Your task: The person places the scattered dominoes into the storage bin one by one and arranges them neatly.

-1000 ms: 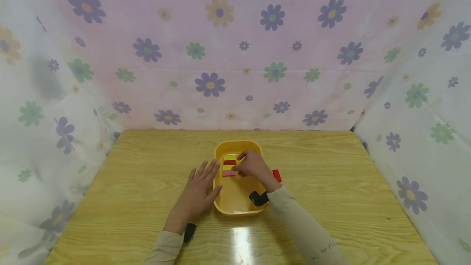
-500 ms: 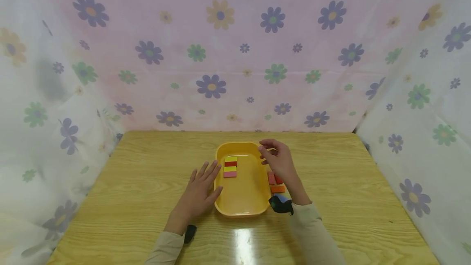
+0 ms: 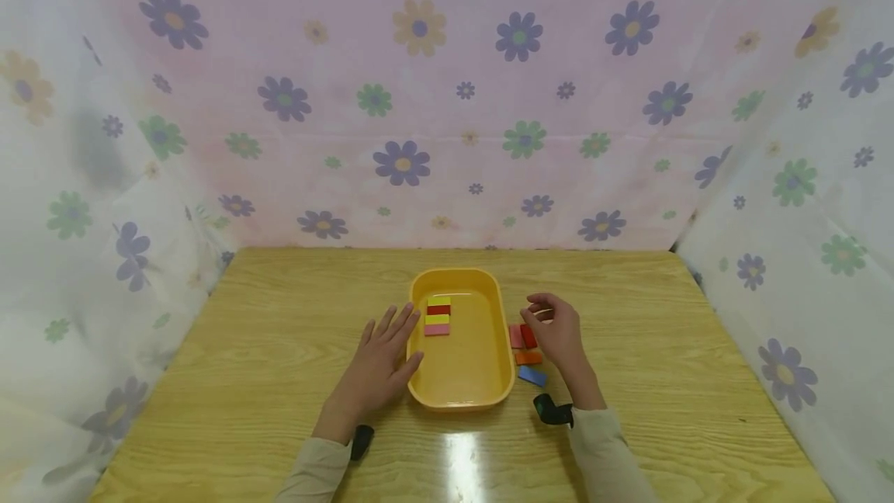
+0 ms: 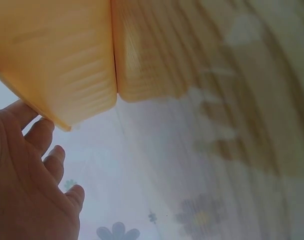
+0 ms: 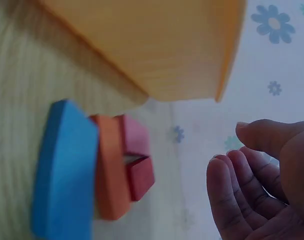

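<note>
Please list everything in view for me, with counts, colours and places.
Tray: one, yellow, on the table
Blocks inside: four (two yellow, one red, one pink), far-left part of tray
Blocks outside: four (pink, red, orange, blue), right of tray
Table: one, light wood, under tray
Flowered cloth: count unclear, pink and white, behind and beside table
Wrist devices: two, black, one at each wrist
Sleeves: two, beige, on both arms
Left hand: one, bare, at tray's left rim
Right hand: one, bare, holding nothing, near the outside blocks
</note>
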Action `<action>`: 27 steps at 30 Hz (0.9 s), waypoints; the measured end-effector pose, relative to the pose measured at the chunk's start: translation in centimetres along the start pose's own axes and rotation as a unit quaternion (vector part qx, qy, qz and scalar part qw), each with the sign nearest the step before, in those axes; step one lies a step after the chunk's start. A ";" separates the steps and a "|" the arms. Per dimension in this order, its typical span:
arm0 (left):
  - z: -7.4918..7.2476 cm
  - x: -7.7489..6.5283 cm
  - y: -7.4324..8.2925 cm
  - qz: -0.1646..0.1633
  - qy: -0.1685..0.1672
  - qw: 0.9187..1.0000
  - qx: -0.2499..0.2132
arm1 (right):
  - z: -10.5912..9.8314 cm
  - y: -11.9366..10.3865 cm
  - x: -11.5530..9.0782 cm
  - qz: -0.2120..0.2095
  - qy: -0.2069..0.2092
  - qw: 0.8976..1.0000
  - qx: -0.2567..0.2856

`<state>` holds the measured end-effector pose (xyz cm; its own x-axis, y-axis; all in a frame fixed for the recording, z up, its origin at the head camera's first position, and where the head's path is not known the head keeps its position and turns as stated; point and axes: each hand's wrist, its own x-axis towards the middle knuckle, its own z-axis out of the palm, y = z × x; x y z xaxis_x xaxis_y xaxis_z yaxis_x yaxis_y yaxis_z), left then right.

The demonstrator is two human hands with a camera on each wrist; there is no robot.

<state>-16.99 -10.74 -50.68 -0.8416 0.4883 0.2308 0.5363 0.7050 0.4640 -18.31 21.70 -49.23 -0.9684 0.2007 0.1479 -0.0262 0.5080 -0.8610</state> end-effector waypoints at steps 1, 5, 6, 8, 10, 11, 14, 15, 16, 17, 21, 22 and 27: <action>0.0 0.0 0.0 -0.001 -0.001 1.000 0.002 | 0.0 0.2 -0.1 0.001 -0.001 1.000 -0.003; 0.0 0.0 -0.1 -0.005 -0.003 1.000 0.003 | -0.1 0.8 -0.5 0.015 -0.007 1.000 -0.014; 0.0 0.0 -0.1 -0.005 -0.003 1.000 0.002 | -0.2 0.9 -0.6 0.019 -0.010 1.000 -0.018; 0.1 0.0 -0.1 -0.002 0.000 1.000 0.000 | -0.3 1.0 -0.8 0.033 -0.019 0.999 -0.028; 0.1 0.1 -0.1 0.000 0.001 1.000 -0.001 | -0.5 1.1 -1.1 0.050 -0.031 0.997 -0.044; 0.0 0.1 -0.1 0.001 0.001 1.000 -0.001 | -0.6 1.1 -1.3 0.059 -0.038 0.996 -0.056; 0.0 0.1 0.0 0.003 0.000 1.000 0.005 | -0.7 1.2 -1.8 0.082 -0.061 0.991 -0.089; 0.0 0.1 0.0 0.002 -0.001 1.000 0.007 | -0.7 1.3 -1.9 0.088 -0.068 0.989 -0.097; 0.0 0.1 0.0 0.002 -0.003 1.000 0.009 | -0.7 1.4 -2.0 0.092 -0.074 0.988 -0.104; 0.0 0.1 0.0 0.002 -0.002 1.000 0.010 | -0.7 1.4 -2.1 0.095 -0.078 0.987 -0.108; 0.0 0.1 -0.1 0.003 -0.002 1.000 0.011 | -0.4 1.8 -2.3 0.095 -0.085 0.985 -0.115; 0.0 0.1 -0.1 0.003 -0.003 1.000 0.011 | -0.4 1.8 -2.2 0.092 -0.085 0.985 -0.118; -0.1 0.1 -0.1 0.004 0.000 1.000 0.010 | -0.1 1.9 -1.9 0.081 -0.086 0.983 -0.140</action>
<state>-17.15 -10.83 -50.66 -0.8376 0.4933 0.2347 0.5438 0.7119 0.4444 -16.48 22.36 -51.11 -0.9823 0.1665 -0.0853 0.1783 0.6956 -0.6959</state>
